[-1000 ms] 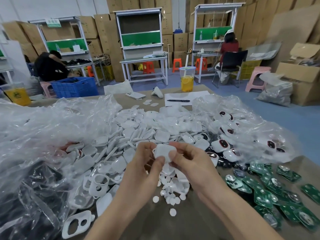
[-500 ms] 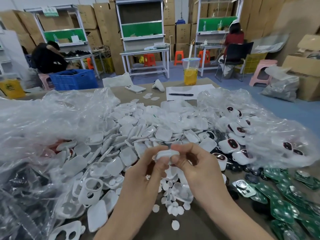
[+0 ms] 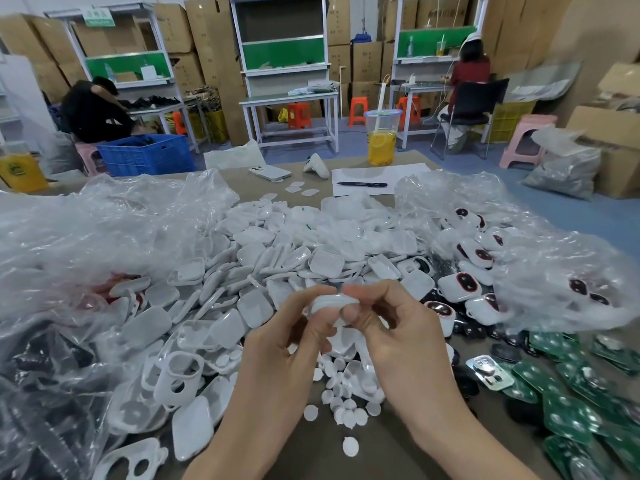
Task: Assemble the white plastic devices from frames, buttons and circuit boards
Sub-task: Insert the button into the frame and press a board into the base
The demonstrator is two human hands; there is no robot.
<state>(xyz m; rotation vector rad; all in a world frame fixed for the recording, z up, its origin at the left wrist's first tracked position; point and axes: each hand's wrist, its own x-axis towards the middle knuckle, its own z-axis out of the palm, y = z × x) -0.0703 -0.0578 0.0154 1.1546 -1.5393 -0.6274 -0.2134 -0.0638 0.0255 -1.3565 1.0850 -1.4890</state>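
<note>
**Risk: shell slips or seats crooked**

Head view: left hand (image 3: 287, 344) and right hand (image 3: 398, 334) both pinch one white shell (image 3: 334, 303) at the fingertips, above the loose buttons (image 3: 346, 407). An uneven squeeze could drop it among them or misalign the fit; its inside is hidden

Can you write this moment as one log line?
phase: mid-assembly | left hand: pinches white plastic piece | right hand: pinches same piece | nearby: round buttons, green circuit boards

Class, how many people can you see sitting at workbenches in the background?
2. A person in black sits at the far-left bench. A person in a red top sits at the far-right bench. Others may be hidden behind boxes or shelving.
</note>
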